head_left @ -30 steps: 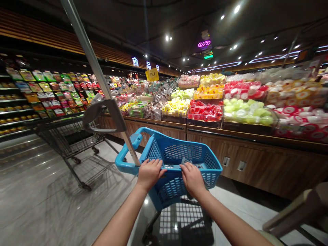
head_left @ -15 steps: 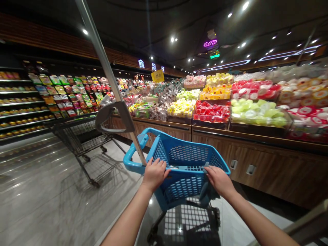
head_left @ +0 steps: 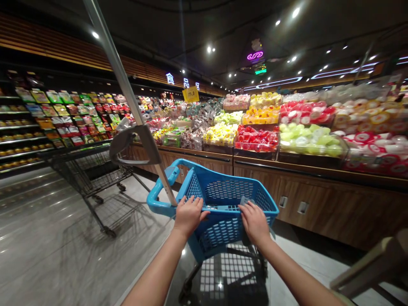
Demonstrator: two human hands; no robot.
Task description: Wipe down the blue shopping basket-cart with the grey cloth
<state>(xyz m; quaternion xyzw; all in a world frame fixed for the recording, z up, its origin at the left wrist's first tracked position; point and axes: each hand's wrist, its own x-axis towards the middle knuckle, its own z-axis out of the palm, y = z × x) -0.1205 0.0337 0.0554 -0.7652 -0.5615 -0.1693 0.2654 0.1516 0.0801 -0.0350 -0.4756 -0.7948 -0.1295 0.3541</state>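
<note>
A blue plastic shopping cart (head_left: 219, 227) with a perforated basket stands right in front of me, on a dark wheeled frame. My left hand (head_left: 188, 214) is wrapped over its near rim, close to the blue handle (head_left: 156, 197) and the upright metal pole. Over the same rim, further right, my right hand (head_left: 253, 219) is closed on what looks like a thin see-through plastic bag (head_left: 246, 200). Part of the bag pokes up past my fingers over the basket; the rest is mostly hidden by the hand. The inside of the basket is only partly visible.
A wood-fronted display counter (head_left: 328, 208) with trays of colourful packaged sweets or jelly cups (head_left: 310, 138) runs behind the cart. At left are a black wire trolley (head_left: 92, 174) and shelves of packets (head_left: 63, 123). A grey handle-like part (head_left: 366, 267) juts in at lower right.
My right hand has moved left along the rim and rotated over it, bringing the bag up from where it hung outside the basket. My left hand keeps its hold. The view has shifted slightly right.
</note>
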